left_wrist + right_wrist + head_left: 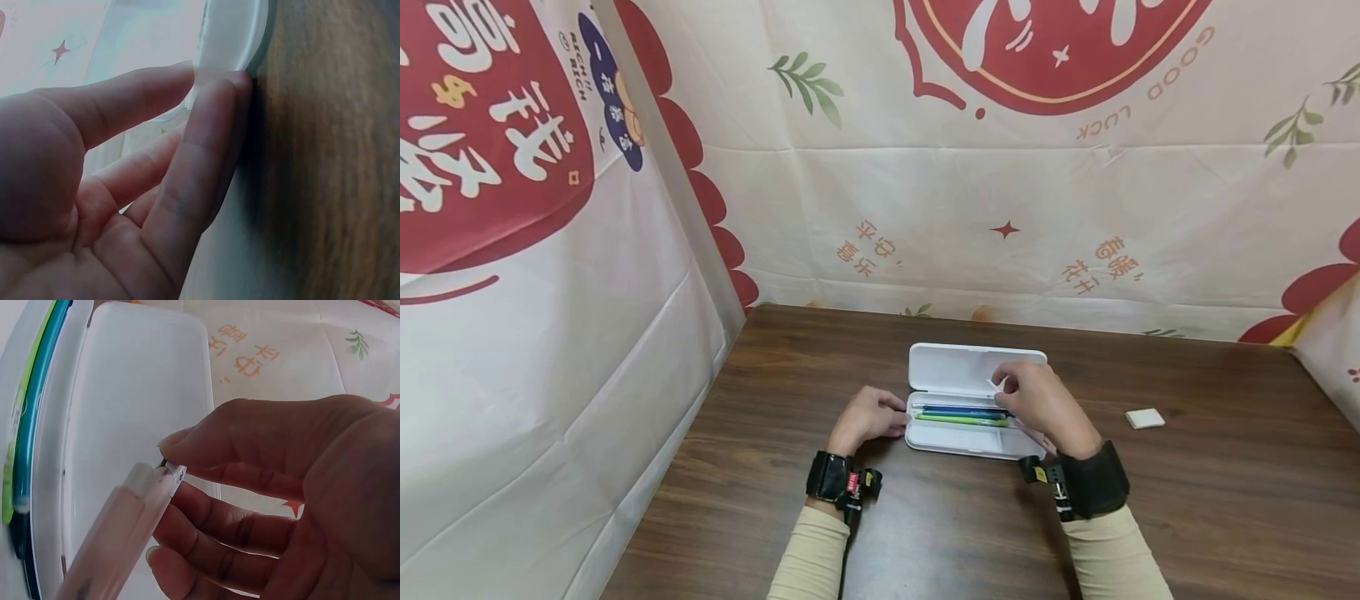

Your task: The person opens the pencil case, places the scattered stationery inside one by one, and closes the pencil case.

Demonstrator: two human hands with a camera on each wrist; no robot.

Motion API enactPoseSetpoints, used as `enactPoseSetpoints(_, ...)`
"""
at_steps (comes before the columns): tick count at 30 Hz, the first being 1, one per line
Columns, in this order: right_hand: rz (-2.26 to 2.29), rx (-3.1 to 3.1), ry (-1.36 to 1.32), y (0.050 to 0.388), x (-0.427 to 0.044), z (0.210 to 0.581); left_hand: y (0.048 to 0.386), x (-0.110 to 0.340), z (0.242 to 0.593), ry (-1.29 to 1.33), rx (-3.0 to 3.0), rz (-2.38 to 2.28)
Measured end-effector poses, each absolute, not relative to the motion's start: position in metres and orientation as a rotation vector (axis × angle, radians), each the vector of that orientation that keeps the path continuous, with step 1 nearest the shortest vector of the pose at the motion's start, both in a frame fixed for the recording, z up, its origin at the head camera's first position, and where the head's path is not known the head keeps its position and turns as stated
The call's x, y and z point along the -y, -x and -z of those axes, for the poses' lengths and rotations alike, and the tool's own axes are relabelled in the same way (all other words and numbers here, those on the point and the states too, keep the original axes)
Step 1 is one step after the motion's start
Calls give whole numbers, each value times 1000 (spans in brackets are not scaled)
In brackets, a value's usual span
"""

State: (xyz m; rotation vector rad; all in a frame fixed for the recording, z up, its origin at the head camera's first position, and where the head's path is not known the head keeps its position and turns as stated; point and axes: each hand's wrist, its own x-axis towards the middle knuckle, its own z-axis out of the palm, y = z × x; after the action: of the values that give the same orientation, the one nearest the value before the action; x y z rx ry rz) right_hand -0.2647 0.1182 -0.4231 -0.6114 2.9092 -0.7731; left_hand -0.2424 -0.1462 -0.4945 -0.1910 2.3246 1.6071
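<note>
A white pencil case [955,437] lies open on the table, its lid [951,367] tilted back. Inside it rest blue pens [958,411] and a lime-green pen [961,419]. My left hand [871,418] holds the case's left end; in the left wrist view the thumb and fingers [209,125] pinch its rounded edge. Over the right part of the case, my right hand [1037,404] pinches a pale pink, translucent pen [115,534] near its whitish end. The pen slants, and its far end is cut off in the right wrist view.
A small white eraser [1145,418] lies on the brown wooden table [1240,492], to the right of my right hand. Printed cloth [1000,183] hangs behind the table, and another cloth [625,350] hangs along its left edge.
</note>
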Motion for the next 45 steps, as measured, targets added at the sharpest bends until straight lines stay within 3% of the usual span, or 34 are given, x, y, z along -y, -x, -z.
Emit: enactPoseSetpoints(45,854,-2858,806,268,-67,433,243,149,495,182,-2349,-1550)
